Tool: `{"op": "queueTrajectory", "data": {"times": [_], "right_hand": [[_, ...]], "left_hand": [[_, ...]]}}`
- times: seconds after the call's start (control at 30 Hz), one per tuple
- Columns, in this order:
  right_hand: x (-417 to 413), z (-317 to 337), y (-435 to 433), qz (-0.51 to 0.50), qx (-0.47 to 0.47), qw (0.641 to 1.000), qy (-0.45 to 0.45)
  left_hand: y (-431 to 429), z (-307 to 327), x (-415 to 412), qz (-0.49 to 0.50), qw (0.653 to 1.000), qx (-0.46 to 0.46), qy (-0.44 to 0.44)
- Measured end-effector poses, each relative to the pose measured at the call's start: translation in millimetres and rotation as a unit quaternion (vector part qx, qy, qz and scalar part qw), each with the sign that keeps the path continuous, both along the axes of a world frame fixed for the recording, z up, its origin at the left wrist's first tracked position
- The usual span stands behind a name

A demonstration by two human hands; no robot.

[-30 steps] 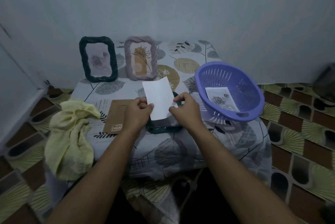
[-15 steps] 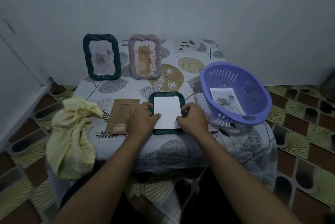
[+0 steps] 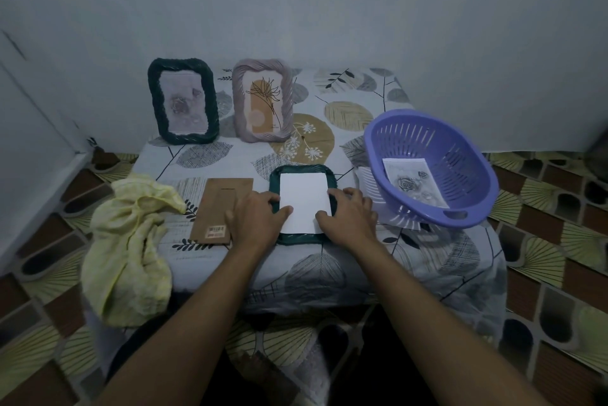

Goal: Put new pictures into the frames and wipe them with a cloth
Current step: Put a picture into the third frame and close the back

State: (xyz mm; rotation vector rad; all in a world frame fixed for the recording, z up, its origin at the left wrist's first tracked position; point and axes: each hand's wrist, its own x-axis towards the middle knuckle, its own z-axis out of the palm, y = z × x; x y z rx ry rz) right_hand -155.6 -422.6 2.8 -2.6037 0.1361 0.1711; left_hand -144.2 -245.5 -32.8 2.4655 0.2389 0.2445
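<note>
From the head camera, looking down at a small table (image 3: 329, 261) with a leaf-print cover.

The left hand (image 3: 255, 221) lies flat with its fingers loose. Its thumb and first fingers press down on the left edge of a white picture sheet (image 3: 305, 201). It does not grip anything.

The right hand (image 3: 350, 220) lies flat too, with its fingers spread a little. Its fingertips rest on the right edge of the same sheet and on the rim beside it. It does not grip anything either.

The white sheet is between the two hands, blank side up. It sits inside a dark green frame (image 3: 302, 172) that lies flat on the table, under both hands.

Just left of the left hand, touching its side, lies a brown backing board (image 3: 217, 205) with a small sticker. Farther left of that hand, a yellow cloth (image 3: 128, 241) hangs over the table's edge in a bunch.

Just right of the right hand sits a purple basket (image 3: 427, 139). A rose picture (image 3: 413, 185) lies in it.

Past the hands, by the wall, two frames stand up. A dark green standing frame (image 3: 154, 99) holds a pale flower picture. A pink frame (image 3: 238, 99) beside it holds a line-drawn flower.
</note>
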Motion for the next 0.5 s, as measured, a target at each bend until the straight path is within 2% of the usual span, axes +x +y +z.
{"op": "queueTrajectory", "data": {"times": [0.5], "right_hand": [[-0.3, 1.2, 1.4, -0.008, 0.008, 1.000, -0.002]], "left_hand": [[-2.5, 8.0, -4.4, 0.012, 1.000, 0.008, 0.010]]}}
